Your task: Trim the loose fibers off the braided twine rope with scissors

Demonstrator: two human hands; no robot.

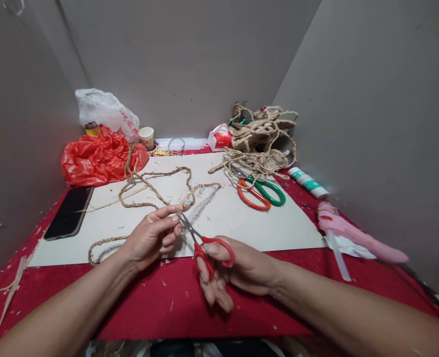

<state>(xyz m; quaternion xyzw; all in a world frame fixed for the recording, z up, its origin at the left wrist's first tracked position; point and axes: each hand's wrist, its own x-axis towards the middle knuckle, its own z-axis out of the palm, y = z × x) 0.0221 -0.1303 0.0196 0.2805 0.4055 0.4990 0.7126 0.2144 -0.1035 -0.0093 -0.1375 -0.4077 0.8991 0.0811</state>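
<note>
My left hand (155,235) pinches a thin braided straw rope (154,188) between thumb and index finger, near the middle of the view. The rope loops over a white sheet (241,225), and part of it runs up onto a red plastic bag. In my right hand (224,267) are small red-handled scissors (200,241), with thumb and fingers through the handles. Their blades are slightly apart and reach the rope just beside my left fingertips. Whether the blades touch the strand cannot be told.
A phone (68,213) and the red bag (96,156) are at left, a paper cup (147,138) behind. Coiled rope (266,134) and large scissors (260,193) occupy the back right. A pink glue gun (360,235) and a teal-white tube (308,182) lie at right.
</note>
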